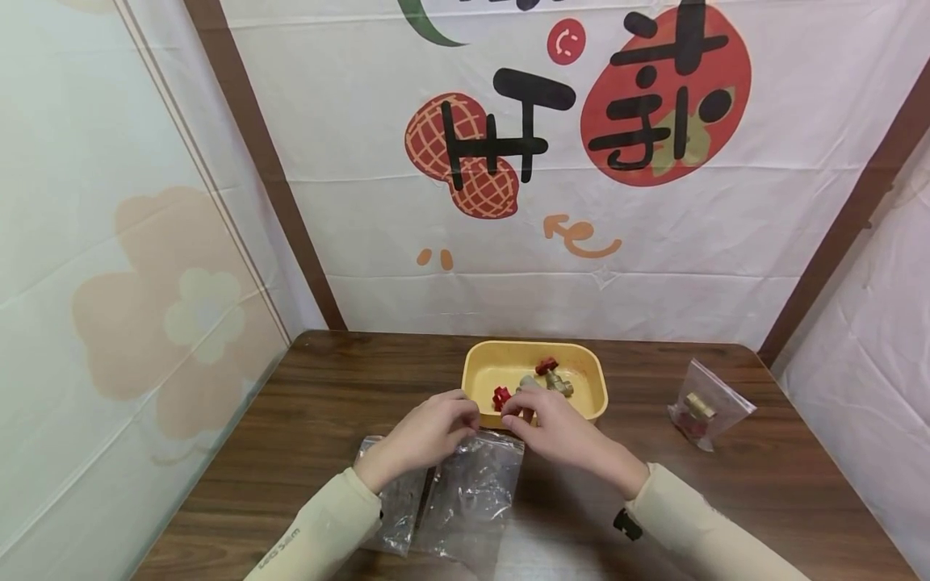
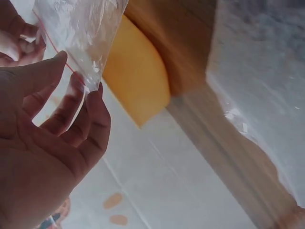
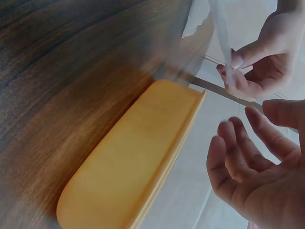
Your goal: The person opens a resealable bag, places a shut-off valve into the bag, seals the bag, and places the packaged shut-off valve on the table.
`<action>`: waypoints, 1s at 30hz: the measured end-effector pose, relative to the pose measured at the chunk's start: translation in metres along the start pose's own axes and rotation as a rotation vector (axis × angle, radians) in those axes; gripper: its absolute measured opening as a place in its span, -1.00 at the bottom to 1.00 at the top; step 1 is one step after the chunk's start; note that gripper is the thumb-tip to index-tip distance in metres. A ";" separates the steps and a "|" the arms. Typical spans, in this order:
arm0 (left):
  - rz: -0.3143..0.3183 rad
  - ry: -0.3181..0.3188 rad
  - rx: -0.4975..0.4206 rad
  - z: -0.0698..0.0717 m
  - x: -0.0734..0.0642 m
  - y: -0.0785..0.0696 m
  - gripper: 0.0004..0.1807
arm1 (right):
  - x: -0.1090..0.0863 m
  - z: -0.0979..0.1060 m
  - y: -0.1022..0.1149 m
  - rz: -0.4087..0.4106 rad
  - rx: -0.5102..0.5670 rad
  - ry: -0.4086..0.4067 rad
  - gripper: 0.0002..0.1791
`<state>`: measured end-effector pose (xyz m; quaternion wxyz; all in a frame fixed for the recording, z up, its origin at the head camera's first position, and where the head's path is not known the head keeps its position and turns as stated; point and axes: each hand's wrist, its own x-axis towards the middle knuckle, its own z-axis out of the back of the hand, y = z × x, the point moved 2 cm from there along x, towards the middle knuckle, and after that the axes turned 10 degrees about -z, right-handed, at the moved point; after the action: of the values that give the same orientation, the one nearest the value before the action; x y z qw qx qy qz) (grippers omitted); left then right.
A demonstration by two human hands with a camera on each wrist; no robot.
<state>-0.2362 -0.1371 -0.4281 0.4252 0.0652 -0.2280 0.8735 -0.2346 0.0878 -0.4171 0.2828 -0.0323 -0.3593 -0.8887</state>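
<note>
My left hand [image 1: 429,432] pinches the top edge of a clear zip-lock bag [image 1: 472,500] between thumb and fingers, as the left wrist view shows close up. That bag looks flat, with a red line [image 2: 59,52] along its mouth. My right hand [image 1: 555,428] hovers just right of the bag's mouth, by the front rim of the yellow tray [image 1: 475,363]. In the right wrist view its fingers [image 3: 248,148] are loosely bent with nothing between them. Inside the tray lie brass valves [image 1: 559,384] with red handles [image 1: 501,397], partly hidden behind my right hand.
More clear plastic bags [image 1: 395,516] lie on the wooden table [image 1: 349,363], left of the held one. At the right stands a filled zip-lock bag [image 1: 705,407] with a brass and red part inside. Printed fabric walls [image 1: 363,298] border the table.
</note>
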 end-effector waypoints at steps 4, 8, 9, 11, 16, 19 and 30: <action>-0.030 -0.021 0.005 0.004 0.003 -0.009 -0.85 | 0.000 0.003 0.001 -0.031 0.008 0.021 -0.94; -0.051 -0.044 0.010 0.007 0.006 -0.016 -0.89 | 0.000 0.005 0.001 -0.055 0.021 0.052 -0.96; -0.057 -0.047 0.009 0.008 0.007 -0.018 -0.90 | -0.001 0.006 0.001 -0.059 0.022 0.062 -0.97; -0.065 -0.049 0.005 0.010 0.008 -0.022 -0.90 | -0.001 0.007 0.000 -0.061 0.025 0.084 -0.97; -0.076 -0.073 -0.004 0.014 0.010 -0.030 -0.89 | -0.002 0.010 -0.001 -0.058 0.055 0.145 -0.91; -0.084 -0.102 0.004 0.015 0.012 -0.034 -0.88 | -0.003 0.012 0.000 -0.064 0.075 0.172 -0.90; -0.157 -0.177 0.007 0.016 0.019 -0.044 -0.83 | -0.007 0.017 0.008 -0.097 0.122 0.244 -0.91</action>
<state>-0.2160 -0.1073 -0.3926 0.4705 0.1611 -0.2559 0.8290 -0.2266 0.0976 -0.4016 0.2826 0.1107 -0.3766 -0.8752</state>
